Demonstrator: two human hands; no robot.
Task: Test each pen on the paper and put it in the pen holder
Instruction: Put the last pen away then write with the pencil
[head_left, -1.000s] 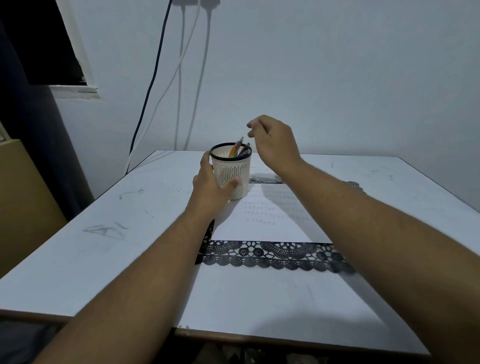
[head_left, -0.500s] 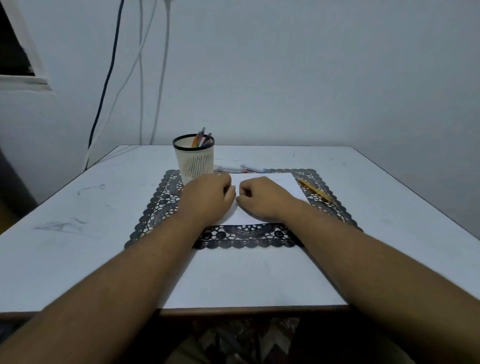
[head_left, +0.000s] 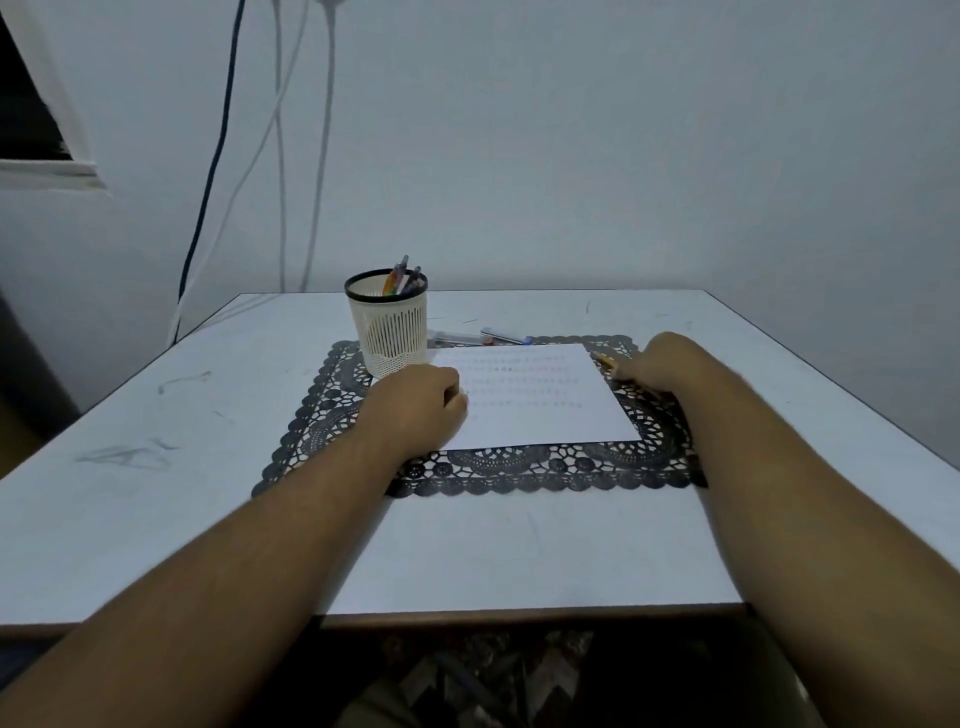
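Broadly, the scene was a white table (head_left: 130, 415) pushed against a pale wall (head_left: 571, 156), its top scuffed with grey smudges on the left side. 3 cables (head_left: 223, 130) hung down the wall behind the far left corner, 1 dark and 2 light, and a dark window opening (head_left: 26, 119) showed at the upper left. A black lace mat (head_left: 519, 470) lay in the middle of the table with a sheet of paper (head_left: 545, 410) on it, faint rows of marks across the upper part of the sheet.

The pen holder (head_left: 388, 325), a cream slotted cup with a dark rim, stood upright at the mat's far left corner, just beside the paper, with several pens (head_left: 402, 275) leaning inside it. 2 more pens (head_left: 480, 338) lay flat on the table just beyond the paper's far edge.

The left hand (head_left: 415, 410) rested on the paper's left edge with fingers curled and nothing visibly in them. The right hand (head_left: 660, 366) sat on the mat at the paper's right side, fingers curled at a yellow pen (head_left: 605, 359) whose tip stuck out from under it; whether it truly gripped the pen could not be told
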